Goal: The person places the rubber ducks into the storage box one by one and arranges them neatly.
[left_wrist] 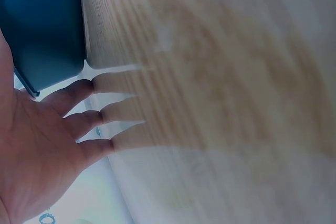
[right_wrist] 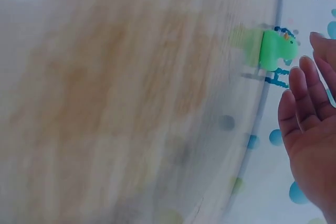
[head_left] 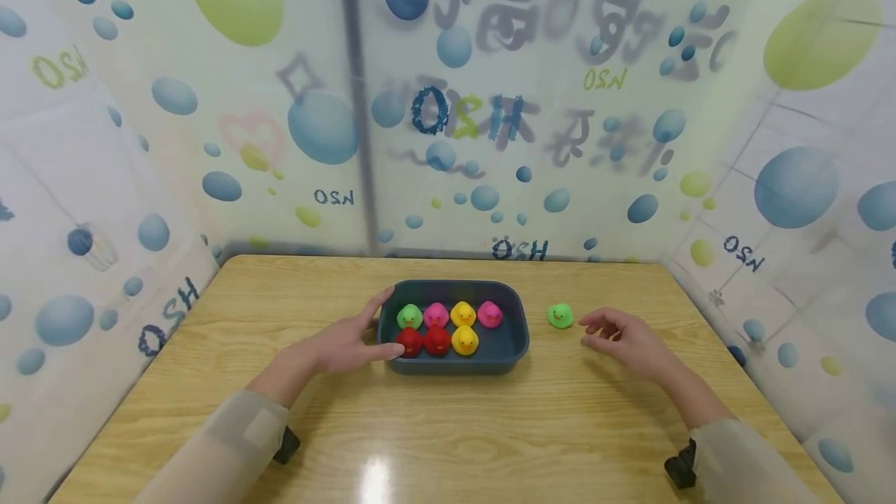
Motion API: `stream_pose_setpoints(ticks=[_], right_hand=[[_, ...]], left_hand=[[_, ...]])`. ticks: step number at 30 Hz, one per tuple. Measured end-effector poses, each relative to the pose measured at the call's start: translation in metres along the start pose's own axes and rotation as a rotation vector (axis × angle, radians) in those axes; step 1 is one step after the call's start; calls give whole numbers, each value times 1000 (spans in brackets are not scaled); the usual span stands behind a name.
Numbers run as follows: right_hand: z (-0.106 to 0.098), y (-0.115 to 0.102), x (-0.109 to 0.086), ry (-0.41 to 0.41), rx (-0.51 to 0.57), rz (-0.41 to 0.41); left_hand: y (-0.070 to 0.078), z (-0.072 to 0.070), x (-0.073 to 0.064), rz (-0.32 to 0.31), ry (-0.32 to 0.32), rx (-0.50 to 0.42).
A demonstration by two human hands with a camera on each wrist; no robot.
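Note:
A dark blue bin on the table holds several toy ducks: a green duck, two pink, two yellow and two red ones. My left hand rests against its left end, fingers spread, thumb across the front left corner beside a red duck. In the left wrist view, several fingers of it reach down to the tabletop by the bin. One loose green duck stands on the table right of the bin. My right hand hovers just right of that duck, fingers loosely bent, holding nothing.
The wood-grain table meets a translucent, bubble-printed curtain at its back edge. Similar printed sheets hang along the left and right sides. A dark wrist strap shows by my right sleeve.

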State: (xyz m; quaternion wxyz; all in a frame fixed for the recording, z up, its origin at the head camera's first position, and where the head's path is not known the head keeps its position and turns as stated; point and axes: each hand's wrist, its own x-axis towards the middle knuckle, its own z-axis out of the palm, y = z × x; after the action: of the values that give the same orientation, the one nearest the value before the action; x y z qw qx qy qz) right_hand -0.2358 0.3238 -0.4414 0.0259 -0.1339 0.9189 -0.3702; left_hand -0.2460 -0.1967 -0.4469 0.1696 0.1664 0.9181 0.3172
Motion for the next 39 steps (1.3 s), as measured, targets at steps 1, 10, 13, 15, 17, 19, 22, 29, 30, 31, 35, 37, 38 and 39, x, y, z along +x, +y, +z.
stream_pose_setpoints(ticks=[1, 10, 13, 15, 17, 19, 22, 29, 30, 31, 35, 37, 38, 39], right_hand=[[0, 1, 2, -5, -3, 7], [4, 6, 25, -39, 1, 58], [6, 7, 31, -48, 12, 50], [7, 7, 34, -50, 17, 48], [8, 7, 36, -58, 25, 47], [9, 7, 37, -71, 32, 46], [11, 8, 39, -79, 41, 56], [14, 6, 43, -70, 16, 89], [15, 5, 44, -66, 13, 93], [16, 4, 44, -60, 10, 97], [18, 3, 46, -56, 5, 91], [19, 2, 46, -56, 6, 88], [20, 2, 46, -57, 7, 86], [20, 2, 46, -58, 7, 85]], left_hand=[[0, 0, 0, 0, -1, -1], [-1, 0, 1, 7, -3, -1], [0, 0, 1, 6, -5, -4], [0, 0, 0, 0, -6, -6], [0, 0, 0, -1, -7, -4], [0, 0, 0, -1, -7, -4], [0, 1, 0, 3, -5, -6], [1, 0, 0, 4, -3, -6], [1, 0, 0, 4, -3, -5], [1, 0, 0, 4, -2, -4], [0, -1, 0, 4, -1, -7], [0, -1, 0, 4, -2, -10], [0, -1, 0, 5, -2, -11], [-1, -1, 0, 4, -2, -12]])
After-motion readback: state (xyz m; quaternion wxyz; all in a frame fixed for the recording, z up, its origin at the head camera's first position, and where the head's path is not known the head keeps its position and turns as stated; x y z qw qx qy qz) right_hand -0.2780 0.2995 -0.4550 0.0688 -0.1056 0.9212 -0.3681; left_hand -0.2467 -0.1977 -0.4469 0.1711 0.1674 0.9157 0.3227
